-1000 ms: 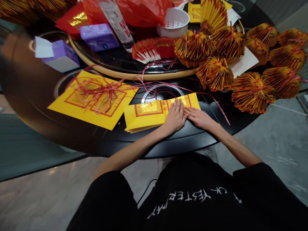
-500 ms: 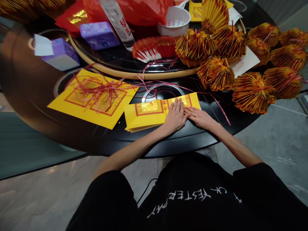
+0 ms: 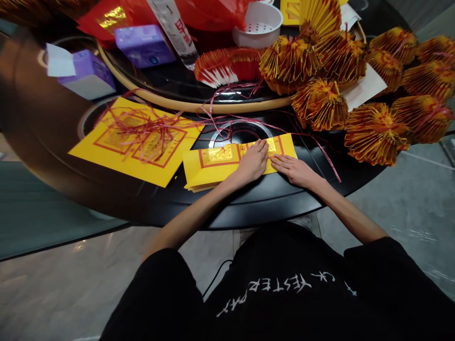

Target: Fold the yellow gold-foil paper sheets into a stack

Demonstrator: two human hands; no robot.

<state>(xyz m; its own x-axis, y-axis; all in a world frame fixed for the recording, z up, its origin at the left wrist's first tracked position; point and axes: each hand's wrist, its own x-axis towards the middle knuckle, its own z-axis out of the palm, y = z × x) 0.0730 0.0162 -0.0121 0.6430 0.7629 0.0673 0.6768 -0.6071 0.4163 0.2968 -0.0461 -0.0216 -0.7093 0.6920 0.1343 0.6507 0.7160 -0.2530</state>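
Observation:
A folded stack of yellow joss paper (image 3: 209, 171) with red frames and gold prints lies near the front edge of the black table. Across its middle rests my left hand (image 3: 253, 162), palm down with fingers stretched out. My right hand (image 3: 295, 169) lies flat at the right end of the same paper, fingertips on its near edge. A small gap separates the two hands. Left of the stack, a flat sheet of yellow joss paper (image 3: 142, 175) bears a tangle of thin red strings (image 3: 145, 128).
Several fan-pleated paper bundles (image 3: 378, 132) crowd the right side. On the raised turntable stand a clear bottle (image 3: 174, 33), a white strainer basket (image 3: 261, 28) and a purple tissue pack (image 3: 144, 46). A fanned red paper stack (image 3: 231, 66) lies there too. Another tissue pack (image 3: 88, 73) sits left.
My left hand has shifted slightly left and away from my right hand, opening a gap between them. The right hand stays on the paper. The camera view has moved a little.

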